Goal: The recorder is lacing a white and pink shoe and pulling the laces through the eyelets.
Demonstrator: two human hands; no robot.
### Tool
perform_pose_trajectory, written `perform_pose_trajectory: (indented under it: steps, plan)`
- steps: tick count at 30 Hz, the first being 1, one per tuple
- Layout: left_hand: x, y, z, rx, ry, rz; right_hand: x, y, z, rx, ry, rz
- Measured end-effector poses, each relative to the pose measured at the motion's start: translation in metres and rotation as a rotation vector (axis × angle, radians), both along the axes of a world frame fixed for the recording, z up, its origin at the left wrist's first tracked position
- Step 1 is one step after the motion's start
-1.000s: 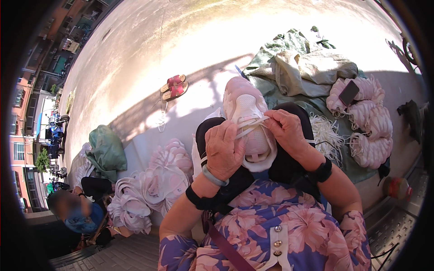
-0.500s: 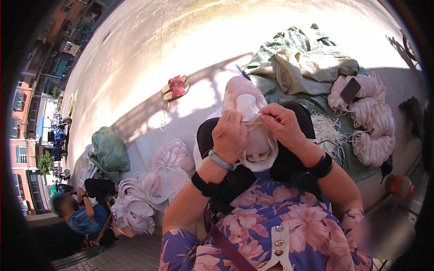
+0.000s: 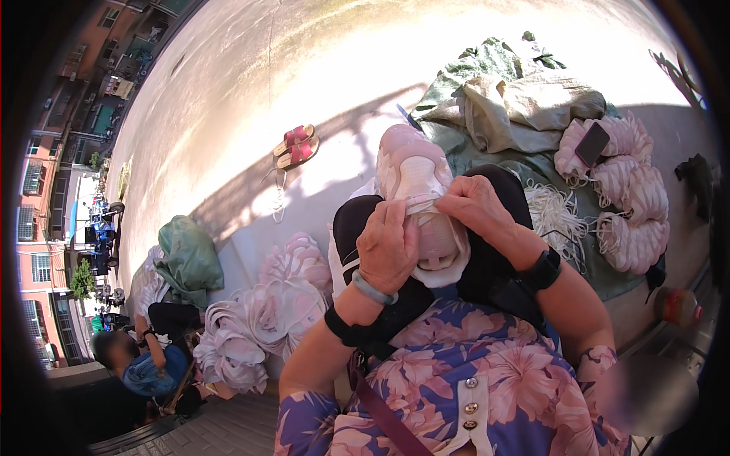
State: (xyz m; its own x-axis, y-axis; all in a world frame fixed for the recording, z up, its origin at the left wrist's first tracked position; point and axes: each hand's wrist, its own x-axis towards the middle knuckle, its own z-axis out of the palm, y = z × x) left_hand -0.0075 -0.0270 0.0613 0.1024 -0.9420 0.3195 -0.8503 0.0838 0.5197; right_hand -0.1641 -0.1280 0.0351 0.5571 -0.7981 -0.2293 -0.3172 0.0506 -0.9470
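Observation:
A pale pink and white shoe upper (image 3: 414,161) lies across my lap between my knees, its toe end pointing away from me. My left hand (image 3: 386,247) is closed on the left side of its lacing opening, fingers pressed together. From the right, my right hand (image 3: 480,211) pinches at the opposite edge, thumb and forefinger together. A thin white shoelace (image 3: 420,203) runs across the opening between the hands; its ends are hidden by my fingers. Below the hands, the pinkish tongue (image 3: 441,239) shows.
Loose white laces (image 3: 557,216) lie right of my knee, beside bundled uppers (image 3: 635,205) bearing a phone (image 3: 591,144). More uppers (image 3: 281,311) are stacked left, near a green sack (image 3: 188,258) and a seated person (image 3: 156,368). Red sandals (image 3: 296,146) and crumpled sacking (image 3: 525,110) lie ahead.
My left hand has turned flatter and lowered slightly against the upper. The right hand has shifted a little, its fingers now closer over the edge. The view has moved slightly.

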Motion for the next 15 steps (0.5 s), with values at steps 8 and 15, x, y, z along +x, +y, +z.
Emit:
perform_pose_trajectory:
  steps: [8,15]
  plan:
    - [0.0017,0.0011,-0.0019,0.044,0.105,0.011,0.0027,0.0025,-0.0052,-0.139,-0.111,-0.129]
    - [0.0033,0.0094,0.0055,0.202,0.168,0.086,-0.0016,0.0082,-0.002,-0.166,-0.116,-0.086]
